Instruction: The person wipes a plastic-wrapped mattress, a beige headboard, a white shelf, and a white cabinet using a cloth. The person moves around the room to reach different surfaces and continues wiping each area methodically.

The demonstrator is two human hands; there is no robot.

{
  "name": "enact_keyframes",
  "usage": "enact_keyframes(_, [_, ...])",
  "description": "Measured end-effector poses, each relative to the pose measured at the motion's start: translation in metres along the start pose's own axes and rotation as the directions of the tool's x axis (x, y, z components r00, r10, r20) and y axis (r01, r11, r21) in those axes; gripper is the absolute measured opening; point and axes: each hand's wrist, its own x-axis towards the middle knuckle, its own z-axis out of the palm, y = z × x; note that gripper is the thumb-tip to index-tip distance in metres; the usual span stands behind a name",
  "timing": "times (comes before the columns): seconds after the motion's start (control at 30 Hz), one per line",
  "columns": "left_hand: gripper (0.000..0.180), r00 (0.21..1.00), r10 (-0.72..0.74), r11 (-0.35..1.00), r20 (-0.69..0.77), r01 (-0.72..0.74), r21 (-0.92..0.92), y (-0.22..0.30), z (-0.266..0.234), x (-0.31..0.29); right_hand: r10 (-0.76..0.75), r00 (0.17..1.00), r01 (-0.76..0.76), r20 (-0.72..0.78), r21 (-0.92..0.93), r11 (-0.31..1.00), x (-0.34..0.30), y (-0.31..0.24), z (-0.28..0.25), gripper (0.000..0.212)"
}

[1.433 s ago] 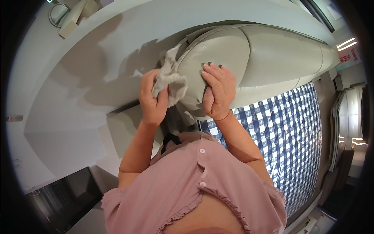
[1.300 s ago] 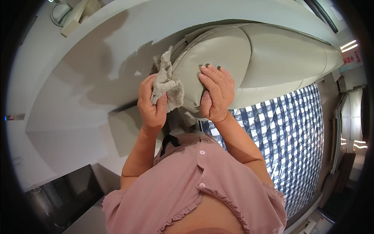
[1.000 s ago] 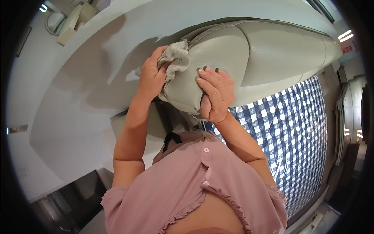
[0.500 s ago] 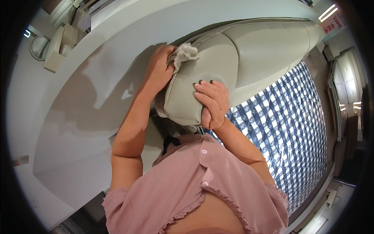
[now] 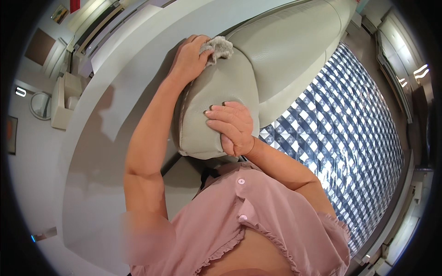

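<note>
A crumpled grey cloth point(image 5: 220, 48) is gripped in my left hand point(image 5: 189, 56), whose fingers curl around one side of it. It rests on the far left edge of a padded, cream leather-like headboard point(image 5: 235, 83), by a seam. My right hand point(image 5: 231, 126) lies on the rounded near end of this padding, its fingers stretched out and its palm against the surface. Nothing shows in the right hand. The underside of the cloth is hidden against the padding.
To the right lies a mattress point(image 5: 340, 138) in a shiny blue-and-white checked cover, bordering the headboard. A pale curved panel point(image 5: 119, 133) stands to the left, with shadows on it. Farther left are a cream box-like piece point(image 5: 62, 103) and a round mirror point(image 5: 40, 106).
The view has shifted, so the headboard sits farther left. My left hand has moved the cloth a little along the padding's edge. My right hand stays on the padding, slightly farther down it.
</note>
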Motion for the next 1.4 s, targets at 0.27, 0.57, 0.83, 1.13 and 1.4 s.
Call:
enact_keyframes(0.27, [0.026, 0.975, -0.164, 0.984, 0.15, 0.151, 0.095, -0.005, 0.019, 0.031, 0.003, 1.0, -0.003, 0.0, 0.007, 1.0, 0.001, 0.003, 0.001, 0.026])
enact_keyframes(0.57, [0.022, 0.933, -0.295, 0.942, 0.207, 0.321, -0.103, 0.027, -0.034, -0.039, -0.02, 0.999, 0.017, 0.033, 0.063, 0.998, -0.001, 0.007, -0.001, 0.027])
enact_keyframes(0.83, [0.021, 0.835, -0.544, 0.808, 0.079, 0.547, -0.217, 0.051, -0.058, -0.148, -0.026, 0.997, 0.02, 0.071, 0.085, 0.996, -0.003, 0.007, -0.005, 0.028])
enact_keyframes(1.13, [0.016, 0.801, -0.58, 0.794, -0.149, 0.515, -0.322, 0.094, -0.049, -0.206, -0.014, 0.997, 0.01, 0.078, 0.054, 0.998, 0.0, 0.004, -0.006, 0.027])
enact_keyframes(1.4, [0.017, 0.714, -0.67, 0.697, -0.201, 0.513, -0.502, 0.123, -0.031, -0.241, -0.001, 1.0, 0.0, 0.013, 0.028, 1.0, 0.002, 0.001, -0.001, 0.021])
